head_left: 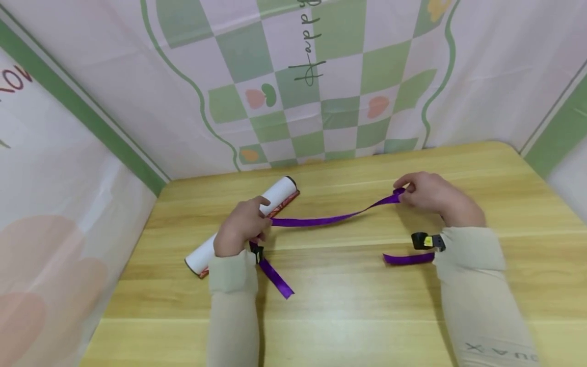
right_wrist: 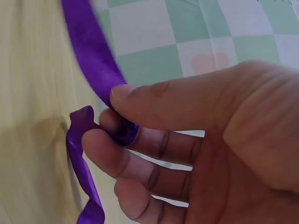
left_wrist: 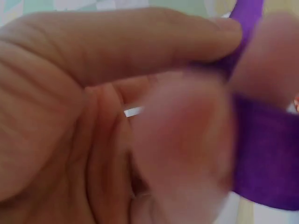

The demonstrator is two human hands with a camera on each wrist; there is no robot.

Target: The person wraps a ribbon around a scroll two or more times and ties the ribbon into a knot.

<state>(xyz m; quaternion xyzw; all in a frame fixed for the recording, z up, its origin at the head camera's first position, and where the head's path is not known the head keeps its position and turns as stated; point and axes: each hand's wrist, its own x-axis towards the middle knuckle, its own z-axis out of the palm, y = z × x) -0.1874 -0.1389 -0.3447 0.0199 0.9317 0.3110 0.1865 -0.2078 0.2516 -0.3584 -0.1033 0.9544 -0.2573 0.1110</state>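
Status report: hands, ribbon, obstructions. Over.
Left hand and right hand both pinching the purple ribbon. Ribbon strung between them, slightly slack. White roll partly covered by left hand in head view; nothing seen blocking the span.

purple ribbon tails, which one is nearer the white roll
The left tail, beside the left sleeve; the other tail, by the right sleeve, is farther from the white roll.

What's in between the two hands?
A purple ribbon runs from the left hand to the right hand, above the wooden table; the head view shows it.
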